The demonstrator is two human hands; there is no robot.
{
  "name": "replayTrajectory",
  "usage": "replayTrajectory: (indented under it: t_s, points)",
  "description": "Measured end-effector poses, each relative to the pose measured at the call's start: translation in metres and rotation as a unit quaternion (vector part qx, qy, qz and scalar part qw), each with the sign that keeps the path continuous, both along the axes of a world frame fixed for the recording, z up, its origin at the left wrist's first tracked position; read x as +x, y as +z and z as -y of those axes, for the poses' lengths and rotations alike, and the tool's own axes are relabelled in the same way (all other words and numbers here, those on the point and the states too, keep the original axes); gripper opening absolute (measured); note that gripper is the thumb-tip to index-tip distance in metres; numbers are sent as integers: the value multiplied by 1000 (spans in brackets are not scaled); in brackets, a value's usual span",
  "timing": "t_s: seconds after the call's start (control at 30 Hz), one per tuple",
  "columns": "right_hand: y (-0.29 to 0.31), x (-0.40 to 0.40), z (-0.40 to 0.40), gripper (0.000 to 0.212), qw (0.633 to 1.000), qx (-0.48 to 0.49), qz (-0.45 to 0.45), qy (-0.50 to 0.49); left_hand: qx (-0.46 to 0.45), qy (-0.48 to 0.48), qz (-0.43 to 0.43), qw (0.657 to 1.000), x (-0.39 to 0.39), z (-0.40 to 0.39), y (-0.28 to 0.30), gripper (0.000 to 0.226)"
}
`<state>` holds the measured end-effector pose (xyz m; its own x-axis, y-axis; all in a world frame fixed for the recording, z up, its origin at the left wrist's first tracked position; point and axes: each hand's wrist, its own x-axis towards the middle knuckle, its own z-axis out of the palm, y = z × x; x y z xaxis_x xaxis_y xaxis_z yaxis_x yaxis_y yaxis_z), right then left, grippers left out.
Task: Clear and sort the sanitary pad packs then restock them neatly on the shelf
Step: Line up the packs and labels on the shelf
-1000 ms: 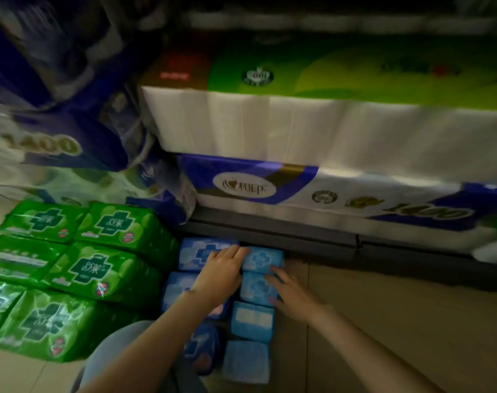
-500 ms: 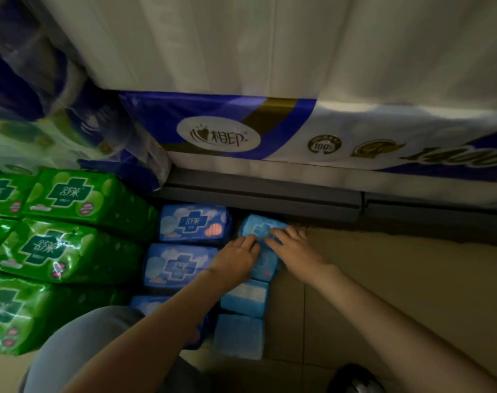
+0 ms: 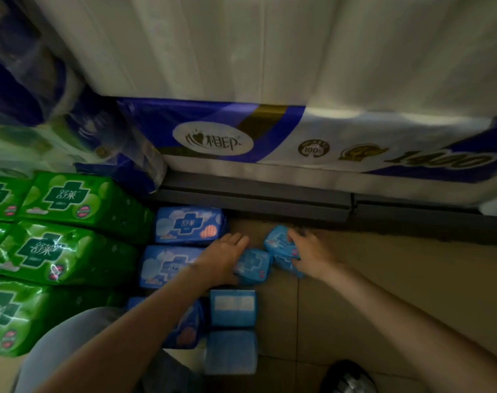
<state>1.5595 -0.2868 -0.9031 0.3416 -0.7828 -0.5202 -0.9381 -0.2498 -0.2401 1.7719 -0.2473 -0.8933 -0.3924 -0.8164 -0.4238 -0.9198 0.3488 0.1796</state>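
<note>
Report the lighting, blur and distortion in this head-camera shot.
Head view: dim overall; the tissue packs at top are smeared by motion blur; the right hand on a small blue pack is slightly soft; glare streaks the green packs; wide-angle bending curves the shelf edge.

Left hand [image 3: 223, 258] rests flat on small blue pad pack [image 3: 253, 265]; right hand [image 3: 309, 255] grips tilted blue pack [image 3: 279, 245] beside it. Green pad packs [image 3: 63, 252] stacked left, on floor [image 3: 397, 279].
</note>
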Motion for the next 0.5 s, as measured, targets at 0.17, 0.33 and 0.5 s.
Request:
replayTrajectory:
  t_s: [0.17,0.33,0.5]
  points:
    - [95,0,20,29,998,50,47,3,186,43,-126,973,16,42,75,44]
    - [232,26,25,17,992,-14,76,105,241,21,-244,939,48,69,208,50]
    - [400,38,23,16,964,-46,244,94,150,22,-447,882,106,51,379,41]
